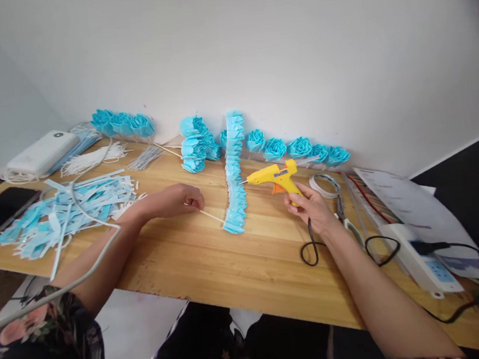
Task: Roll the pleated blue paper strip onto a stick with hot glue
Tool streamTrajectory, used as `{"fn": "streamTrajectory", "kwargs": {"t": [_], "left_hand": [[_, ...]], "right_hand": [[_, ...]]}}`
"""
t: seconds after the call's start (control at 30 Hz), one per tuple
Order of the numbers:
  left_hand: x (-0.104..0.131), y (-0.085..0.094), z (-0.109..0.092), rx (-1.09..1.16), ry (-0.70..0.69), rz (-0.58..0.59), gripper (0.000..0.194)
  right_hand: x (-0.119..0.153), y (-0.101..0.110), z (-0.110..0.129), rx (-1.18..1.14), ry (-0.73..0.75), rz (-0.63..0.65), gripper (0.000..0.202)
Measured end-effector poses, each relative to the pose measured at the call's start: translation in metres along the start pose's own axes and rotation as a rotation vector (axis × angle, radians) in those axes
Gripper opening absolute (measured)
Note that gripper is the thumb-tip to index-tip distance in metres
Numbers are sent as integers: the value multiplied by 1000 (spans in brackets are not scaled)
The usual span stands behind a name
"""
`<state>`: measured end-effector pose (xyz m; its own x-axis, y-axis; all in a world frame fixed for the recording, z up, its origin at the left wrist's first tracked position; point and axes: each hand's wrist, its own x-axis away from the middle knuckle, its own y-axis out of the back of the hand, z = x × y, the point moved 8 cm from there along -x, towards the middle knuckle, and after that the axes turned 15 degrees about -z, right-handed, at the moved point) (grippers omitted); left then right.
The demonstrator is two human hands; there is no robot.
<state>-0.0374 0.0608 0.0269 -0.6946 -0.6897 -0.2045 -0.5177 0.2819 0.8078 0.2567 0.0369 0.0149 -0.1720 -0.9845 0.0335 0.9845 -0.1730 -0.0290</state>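
My right hand (310, 205) is wrapped round the grip of a yellow glue gun (270, 175), whose nozzle points left. The nozzle tip is at the right side of a long strip of folded blue petals (233, 163), lying lengthwise away from me; whether it touches cannot be made out. Between the fingers of my left hand (184, 199) is a thin wooden stick (212, 215). Its far end meets the near end of the petal strip. Some fingers of my left hand are hidden behind the hand itself.
Several blue flowers (299, 146) line the wall. Blue and white scraps (77, 209), a phone (1, 213) and a white power bank (42, 153) lie left. A tape roll (325, 186), scissors (341, 209) and a power strip (426, 266) are right. A white cable (99, 220) crosses my left arm.
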Motion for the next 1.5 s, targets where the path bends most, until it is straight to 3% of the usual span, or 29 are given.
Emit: {"fn": "streamTrajectory", "kwargs": {"t": [0.4,0.87,1.1,1.5], "left_hand": [[0,0,1,14,15,8,17],[-1,1,0,11,6,7,18],[0,-1,2,20,1,6,19],[0,0,1,21,-4,13,19]], "right_hand": [[8,-6,0,251,49,190,34],[9,-7,2,396,130,209,36],[4,6,4,271,99,87,35],[7,-4,1,382,99,201,42]]}}
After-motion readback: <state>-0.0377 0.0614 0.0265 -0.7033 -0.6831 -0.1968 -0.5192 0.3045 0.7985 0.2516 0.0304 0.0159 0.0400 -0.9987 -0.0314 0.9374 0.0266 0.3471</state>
